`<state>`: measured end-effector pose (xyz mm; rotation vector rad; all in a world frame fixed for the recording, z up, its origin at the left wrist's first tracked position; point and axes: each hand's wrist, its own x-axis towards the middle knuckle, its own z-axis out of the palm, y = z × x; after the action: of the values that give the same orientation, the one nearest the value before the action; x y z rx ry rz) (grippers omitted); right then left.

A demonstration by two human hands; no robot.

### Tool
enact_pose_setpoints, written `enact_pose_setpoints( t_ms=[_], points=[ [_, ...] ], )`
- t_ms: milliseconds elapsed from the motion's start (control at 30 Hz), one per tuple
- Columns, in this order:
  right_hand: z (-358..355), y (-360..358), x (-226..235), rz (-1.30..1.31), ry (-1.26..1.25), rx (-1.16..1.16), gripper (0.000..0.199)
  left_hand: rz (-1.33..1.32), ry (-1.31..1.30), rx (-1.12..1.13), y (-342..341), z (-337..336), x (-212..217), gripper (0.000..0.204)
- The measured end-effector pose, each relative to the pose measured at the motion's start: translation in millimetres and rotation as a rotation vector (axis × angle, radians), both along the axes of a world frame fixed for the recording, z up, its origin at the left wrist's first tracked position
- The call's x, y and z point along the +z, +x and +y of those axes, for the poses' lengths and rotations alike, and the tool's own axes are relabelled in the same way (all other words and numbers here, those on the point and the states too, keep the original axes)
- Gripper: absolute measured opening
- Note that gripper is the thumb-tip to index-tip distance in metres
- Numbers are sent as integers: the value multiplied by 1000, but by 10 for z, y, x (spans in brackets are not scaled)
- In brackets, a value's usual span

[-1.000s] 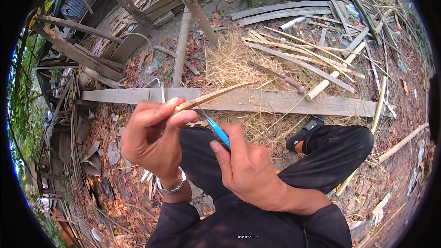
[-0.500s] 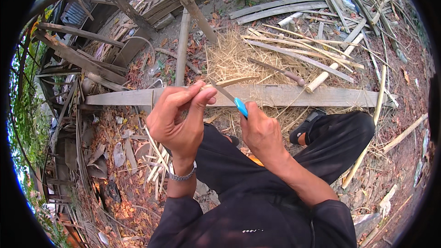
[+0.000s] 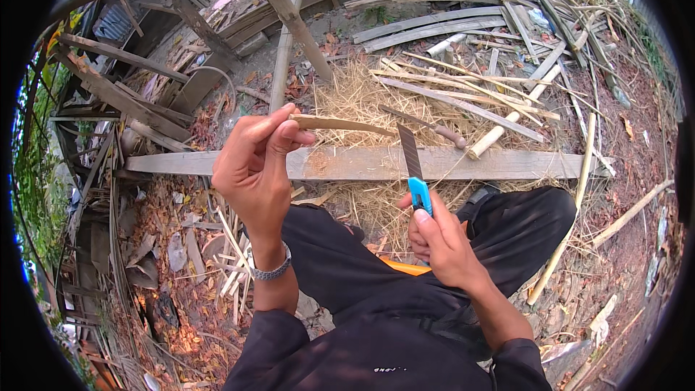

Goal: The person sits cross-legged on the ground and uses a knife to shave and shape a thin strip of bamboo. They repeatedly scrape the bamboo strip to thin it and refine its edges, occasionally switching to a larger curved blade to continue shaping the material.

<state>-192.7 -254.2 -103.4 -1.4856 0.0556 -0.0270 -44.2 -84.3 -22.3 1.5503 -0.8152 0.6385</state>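
A thin, pointed strip of wood or bamboo (image 3: 344,124) is pinched by one end between the thumb and fingers of my left hand (image 3: 262,156). It stretches to the right above the plank. My right hand (image 3: 443,242) is wrapped round the blue handle of a snap-off utility knife (image 3: 420,194). The long blade points up and away from me, its tip close to the strip's far end; I cannot tell if they touch. Beneath both runs a weathered plank (image 3: 507,164), lying crosswise in front of my knees.
Beyond the plank lie a wooden-handled long blade (image 3: 450,137), a pile of shavings (image 3: 355,94), and long split strips (image 3: 463,105). A bamboo pole (image 3: 572,235) lies at my right. Cut sticks (image 3: 235,264) are heaped at my left. Upright posts (image 3: 286,36) stand ahead.
The knife has come off the strip, swinging right and toward me, and its blade now points upward. My left hand has shifted slightly left, with more of the strip showing.
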Motion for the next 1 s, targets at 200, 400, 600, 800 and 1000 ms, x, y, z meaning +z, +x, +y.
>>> enact_pose_setpoints(
  t_ms=[200, 400, 600, 800, 1000],
  points=[
    [258, 334, 528, -351, -484, -168, 18, 25, 50, -19, -102, -28, 24, 12],
    [510, 532, 542, -362, -699, -250, 18, -95, 96, 67, -66, 41, -26, 11],
    [302, 783, -199, -113, -978, -318, 17, -221, 151, 65, -35, -85, -170, 15],
    [-708, 593, -2074, 355, -1038, -449, 22, -187, 23, 48, 173, -51, -108, 12],
    [-139, 854, -114, -47, -479, -213, 20, -178, 54, 67, 327, 179, -140, 15]
  ],
)
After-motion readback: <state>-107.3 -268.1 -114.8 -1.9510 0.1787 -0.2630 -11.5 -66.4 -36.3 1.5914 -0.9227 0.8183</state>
